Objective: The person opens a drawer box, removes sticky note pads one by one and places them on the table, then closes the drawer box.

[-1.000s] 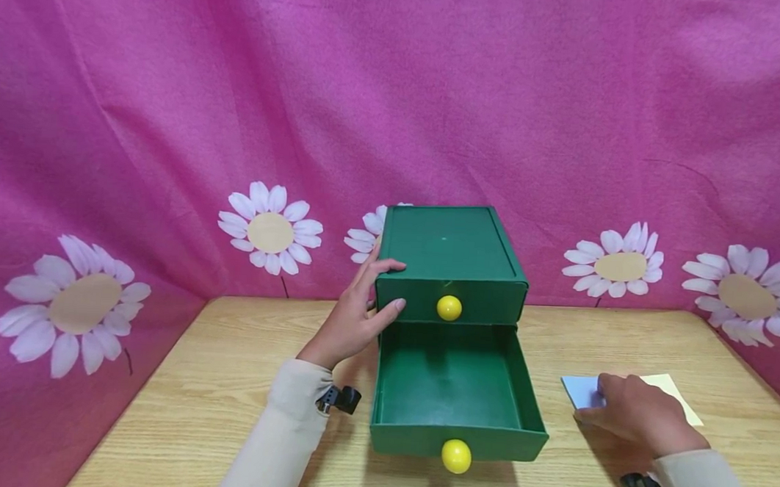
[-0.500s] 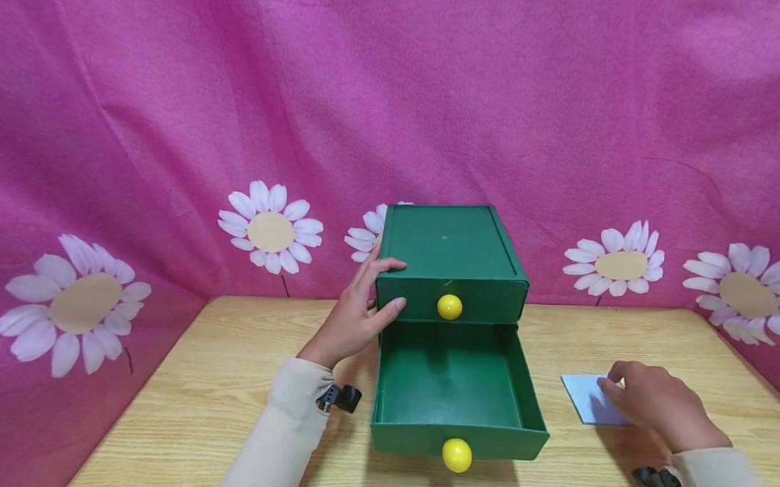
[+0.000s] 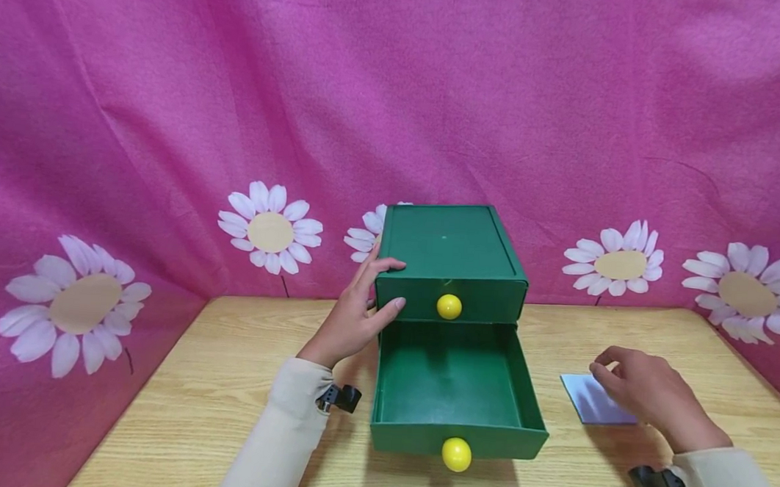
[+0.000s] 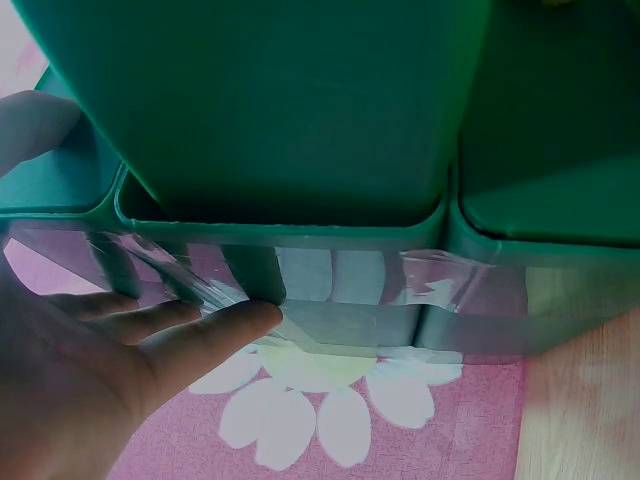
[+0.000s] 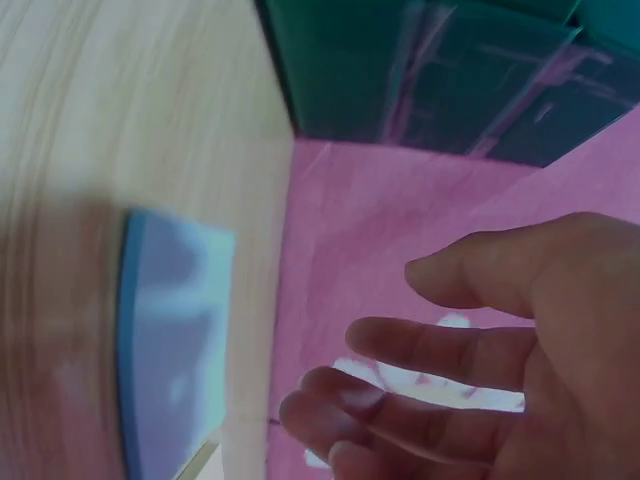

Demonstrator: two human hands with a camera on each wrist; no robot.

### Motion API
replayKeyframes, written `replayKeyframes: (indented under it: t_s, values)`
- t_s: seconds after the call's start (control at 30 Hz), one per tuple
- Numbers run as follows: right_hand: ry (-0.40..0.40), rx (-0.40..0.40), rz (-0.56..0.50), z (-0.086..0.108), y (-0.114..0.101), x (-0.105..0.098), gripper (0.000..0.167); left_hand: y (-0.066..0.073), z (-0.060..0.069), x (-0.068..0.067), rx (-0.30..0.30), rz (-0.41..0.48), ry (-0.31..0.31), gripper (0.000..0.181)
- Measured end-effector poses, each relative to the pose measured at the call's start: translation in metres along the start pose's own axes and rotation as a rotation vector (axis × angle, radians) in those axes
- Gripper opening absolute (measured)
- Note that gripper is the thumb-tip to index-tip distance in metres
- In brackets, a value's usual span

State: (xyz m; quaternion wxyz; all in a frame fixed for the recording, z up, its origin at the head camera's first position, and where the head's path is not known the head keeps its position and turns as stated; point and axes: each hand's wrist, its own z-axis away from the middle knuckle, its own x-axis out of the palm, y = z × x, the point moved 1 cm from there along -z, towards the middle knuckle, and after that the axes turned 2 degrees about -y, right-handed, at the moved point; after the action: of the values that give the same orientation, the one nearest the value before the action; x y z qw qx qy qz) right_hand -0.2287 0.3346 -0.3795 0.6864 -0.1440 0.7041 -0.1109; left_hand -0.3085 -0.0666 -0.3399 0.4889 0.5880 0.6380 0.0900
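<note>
My left hand [image 3: 349, 318] rests at the left front corner of a green drawer unit [image 3: 453, 239]. Its thumb lies on the top drawer's front, one finger reaches onto the top, and in the left wrist view other fingers [image 4: 215, 340] lie extended along the taped side. Below the top drawer, a drawer [image 3: 451, 394] with a yellow knob [image 3: 456, 454] stands pulled out, nothing in it. My right hand [image 3: 660, 397] hovers over a light blue sticky-note pad [image 3: 590, 402], fingers loosely bent and holding nothing. A pale sliver of paper [image 5: 200, 462] borders the blue pad [image 5: 175, 340] in the right wrist view.
The wooden table [image 3: 224, 382] reaches back to a pink cloth [image 3: 504, 95] with white daisies. A second yellow knob [image 3: 449, 307] sits on the top drawer. Another green drawer [image 4: 560, 130] lies beneath the pulled-out one in the left wrist view.
My right hand has let go of the sticky notes and lifted a little. Yellow paper earlier visible beyond the hand no longer shows in the head view. The left hand stays put.
</note>
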Motion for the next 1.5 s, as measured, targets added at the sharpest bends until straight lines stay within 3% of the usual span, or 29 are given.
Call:
replayKeyframes:
  t_s: [0.33,0.73,1.13,1.5]
  values:
    - [0.080,-0.127,-0.067,0.008,-0.039,-0.005,0.023,-0.001,0.001,-0.001,0.011,-0.014,0.001,0.049]
    - [0.171,-0.248,-0.110,0.013,-0.092,-0.025,0.024,-0.001,0.000,0.001,0.023,-0.008,0.002,0.048]
    - [0.293,-0.416,-0.196,0.029,-0.145,-0.038,0.013,-0.001,0.002,-0.001,0.010,-0.014,0.002,0.048]
    - [0.331,-0.507,-0.189,0.045,-0.166,-0.035,0.015,-0.003,0.001,-0.001,0.010,-0.009,-0.007,0.049]
